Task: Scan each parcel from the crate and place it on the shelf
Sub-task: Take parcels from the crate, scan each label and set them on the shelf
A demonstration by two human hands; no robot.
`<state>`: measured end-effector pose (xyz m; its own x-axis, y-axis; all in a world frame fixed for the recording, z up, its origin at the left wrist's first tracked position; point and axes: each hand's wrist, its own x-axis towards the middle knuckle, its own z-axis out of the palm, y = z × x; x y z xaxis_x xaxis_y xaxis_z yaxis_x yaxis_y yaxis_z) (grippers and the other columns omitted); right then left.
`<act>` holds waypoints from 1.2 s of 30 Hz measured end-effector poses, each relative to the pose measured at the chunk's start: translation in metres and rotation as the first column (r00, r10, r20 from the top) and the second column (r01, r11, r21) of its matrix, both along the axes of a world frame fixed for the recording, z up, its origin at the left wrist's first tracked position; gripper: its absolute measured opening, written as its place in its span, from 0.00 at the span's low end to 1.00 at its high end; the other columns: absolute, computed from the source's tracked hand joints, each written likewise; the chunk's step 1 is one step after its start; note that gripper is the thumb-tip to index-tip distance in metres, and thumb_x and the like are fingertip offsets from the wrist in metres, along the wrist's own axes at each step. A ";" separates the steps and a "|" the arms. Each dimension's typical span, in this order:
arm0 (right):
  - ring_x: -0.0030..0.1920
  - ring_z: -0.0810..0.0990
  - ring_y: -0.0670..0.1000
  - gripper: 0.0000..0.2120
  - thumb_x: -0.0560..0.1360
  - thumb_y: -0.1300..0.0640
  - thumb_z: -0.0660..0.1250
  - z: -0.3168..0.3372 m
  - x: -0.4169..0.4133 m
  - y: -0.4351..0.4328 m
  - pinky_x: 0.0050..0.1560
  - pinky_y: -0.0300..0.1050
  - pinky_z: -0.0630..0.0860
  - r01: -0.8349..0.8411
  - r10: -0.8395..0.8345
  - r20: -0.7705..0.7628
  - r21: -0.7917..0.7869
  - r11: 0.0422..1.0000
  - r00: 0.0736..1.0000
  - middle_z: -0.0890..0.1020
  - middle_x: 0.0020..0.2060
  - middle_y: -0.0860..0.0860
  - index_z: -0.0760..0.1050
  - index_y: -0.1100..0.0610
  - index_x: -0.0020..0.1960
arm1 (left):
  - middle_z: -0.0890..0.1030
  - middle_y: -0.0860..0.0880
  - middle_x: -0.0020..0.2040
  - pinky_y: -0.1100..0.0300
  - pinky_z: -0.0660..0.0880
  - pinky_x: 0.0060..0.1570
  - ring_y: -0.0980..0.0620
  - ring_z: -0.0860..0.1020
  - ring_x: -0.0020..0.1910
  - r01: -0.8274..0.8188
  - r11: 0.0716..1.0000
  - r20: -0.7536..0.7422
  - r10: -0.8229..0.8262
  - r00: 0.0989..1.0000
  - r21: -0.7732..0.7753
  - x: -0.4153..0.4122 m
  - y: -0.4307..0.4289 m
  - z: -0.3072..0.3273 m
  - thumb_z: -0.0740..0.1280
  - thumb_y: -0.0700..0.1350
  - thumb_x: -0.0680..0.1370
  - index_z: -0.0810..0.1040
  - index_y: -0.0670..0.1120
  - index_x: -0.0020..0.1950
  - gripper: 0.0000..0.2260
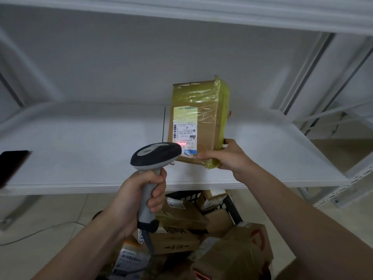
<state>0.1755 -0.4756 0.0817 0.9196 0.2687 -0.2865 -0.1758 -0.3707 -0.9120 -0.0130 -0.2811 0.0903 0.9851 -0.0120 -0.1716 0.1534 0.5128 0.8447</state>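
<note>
Left hand [141, 196] grips the grey-black handheld scanner [154, 158] upright; right hand [226, 156] pinches the yellow-taped brown cardboard parcel [198, 118]'s bottom corner above the white shelf [80, 150]'s front edge.

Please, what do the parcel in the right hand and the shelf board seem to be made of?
The parcel: apparently brown cardboard, wrapped in glossy yellowish film or tape that wrinkles and shines. The shelf board: smooth, matte white, perhaps painted wood or laminate; the picture leaves it open.

White wall [101, 57] behind; pale tiled floor [40, 211]; thin cable [40, 231] across floor.
</note>
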 end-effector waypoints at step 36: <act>0.47 0.85 0.52 0.15 0.68 0.57 0.80 0.020 0.021 -0.028 0.45 0.44 0.77 0.104 -0.125 0.109 0.183 0.978 0.986 0.88 0.45 0.51 0.85 0.56 0.54 | 0.67 0.44 0.27 0.62 0.64 0.26 0.51 0.64 0.22 0.131 0.905 -0.114 -0.092 0.989 0.406 -0.003 0.008 0.001 0.69 0.44 0.68 0.73 0.41 0.35 0.08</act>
<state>0.1961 -0.5038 0.1013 0.9719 0.1958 -0.1307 -0.0939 -0.1864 -0.9780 -0.0158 -0.2732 0.0915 0.9616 -0.0297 -0.2727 0.2743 0.0980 0.9566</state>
